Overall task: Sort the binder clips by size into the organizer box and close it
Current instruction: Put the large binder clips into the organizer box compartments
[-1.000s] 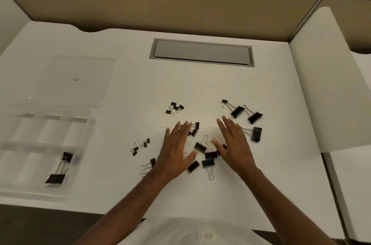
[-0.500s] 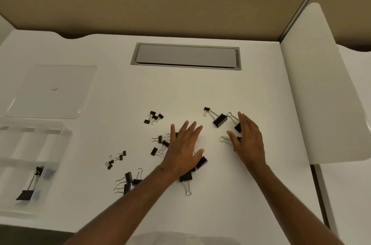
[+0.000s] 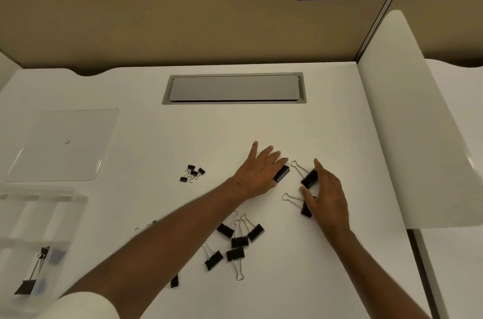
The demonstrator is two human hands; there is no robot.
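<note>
head view: both hands are now lying further out on the surface (image 3: 261, 125) than a second ago, having left the mid-size clips (image 3: 236, 237) behind near the forearms. the left hand (image 3: 257, 173) is resting flat, fingers straight, over one large clip (image 3: 282, 173). the right hand (image 3: 326, 194) is lying open against two more large clips (image 3: 308, 178), gathering them. the organizer box (image 3: 39, 240) is sitting open at far left holding one large clip; its lid (image 3: 62, 143) is lying behind it. the large size is probably being collected next.
</note>
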